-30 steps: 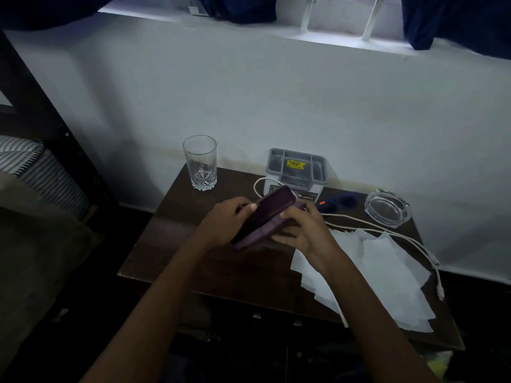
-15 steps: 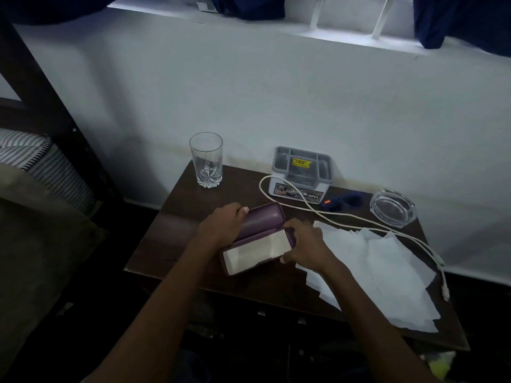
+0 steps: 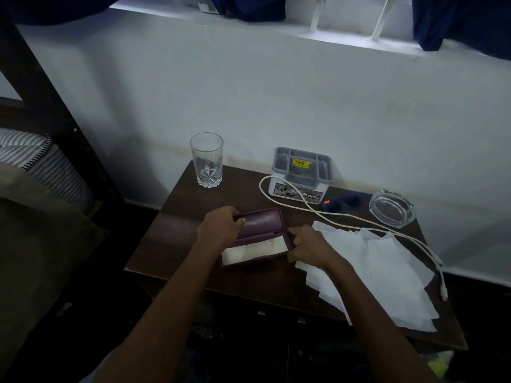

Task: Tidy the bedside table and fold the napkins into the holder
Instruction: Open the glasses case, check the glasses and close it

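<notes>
Purple, that case (image 3: 260,225) lying open mid-frame, and its long axis runs left to right across the worktop (image 3: 177,244), a hand at each end. The left hand (image 3: 219,226) curls its fingers over the lid's left end; the right hand (image 3: 308,246) grips the right end. White napkins (image 3: 387,272) sprawl at lower right, their edge just under that right hand, so it's the nearer one. The grey holder (image 3: 301,172) waits behind, upper centre, past a white cable (image 3: 345,215).
</notes>
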Available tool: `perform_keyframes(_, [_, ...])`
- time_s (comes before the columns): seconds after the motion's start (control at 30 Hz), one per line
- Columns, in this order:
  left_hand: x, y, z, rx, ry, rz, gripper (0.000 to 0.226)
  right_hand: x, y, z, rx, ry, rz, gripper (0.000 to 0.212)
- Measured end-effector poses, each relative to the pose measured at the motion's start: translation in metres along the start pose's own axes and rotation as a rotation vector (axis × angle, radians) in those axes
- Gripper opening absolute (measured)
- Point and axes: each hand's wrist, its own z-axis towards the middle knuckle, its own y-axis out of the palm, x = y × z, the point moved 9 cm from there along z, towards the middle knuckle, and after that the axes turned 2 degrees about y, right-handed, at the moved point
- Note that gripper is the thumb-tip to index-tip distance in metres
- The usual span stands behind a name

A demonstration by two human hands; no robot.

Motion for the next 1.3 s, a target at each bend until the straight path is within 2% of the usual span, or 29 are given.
perform_keyframes(0.07, [0.002, -0.001, -0.001, 0.006, 0.001, 0.013, 0.034, 0.008, -0.015, 0.002, 0.075, 0.038, 0.089, 0.041])
perform_keyframes(0.23, [0.003, 0.001, 0.0, -0.008, -0.015, 0.007, 0.033, 0.052, -0.085, 0.004, 0.561, 0.151, 0.181, 0.026])
perform_keyframes(0.33, [0.004, -0.001, 0.0, 0.006, -0.028, 0.031, 0.036, 0.077, -0.102, 0.01, 0.712, 0.209, 0.144, 0.031])
perform_keyframes(0.43, [0.012, -0.009, -0.002, 0.061, -0.017, 0.075, 0.037, 0.081, -0.105, 0.02, 0.751, 0.197, 0.03, 0.037])
perform_keyframes(0.57, [0.017, -0.019, -0.004, 0.115, -0.001, 0.06, 0.034, 0.079, -0.102, 0.034, 0.701, 0.21, -0.112, 0.044])
perform_keyframes(0.7, [0.019, -0.024, -0.005, 0.147, 0.018, 0.054, 0.032, 0.075, -0.097, 0.041, 0.692, 0.19, -0.225, 0.037])
perform_keyframes(0.93, [0.024, -0.032, -0.008, 0.22, 0.062, 0.008, 0.029, 0.075, -0.123, 0.03, 0.898, 0.075, 0.029, 0.029])
perform_keyframes(1.1, [0.036, -0.04, -0.009, 0.296, 0.129, -0.031, 0.027, 0.073, -0.153, 0.001, 1.021, 0.078, 0.201, 0.024])
perform_keyframes(1.17, [0.042, -0.046, -0.012, 0.349, 0.171, -0.06, 0.025, 0.068, -0.16, -0.019, 1.074, 0.048, 0.349, 0.02])
perform_keyframes(1.3, [0.048, -0.053, -0.015, 0.409, 0.231, -0.094, 0.025, 0.041, -0.16, -0.047, 1.018, -0.105, 0.632, 0.018])
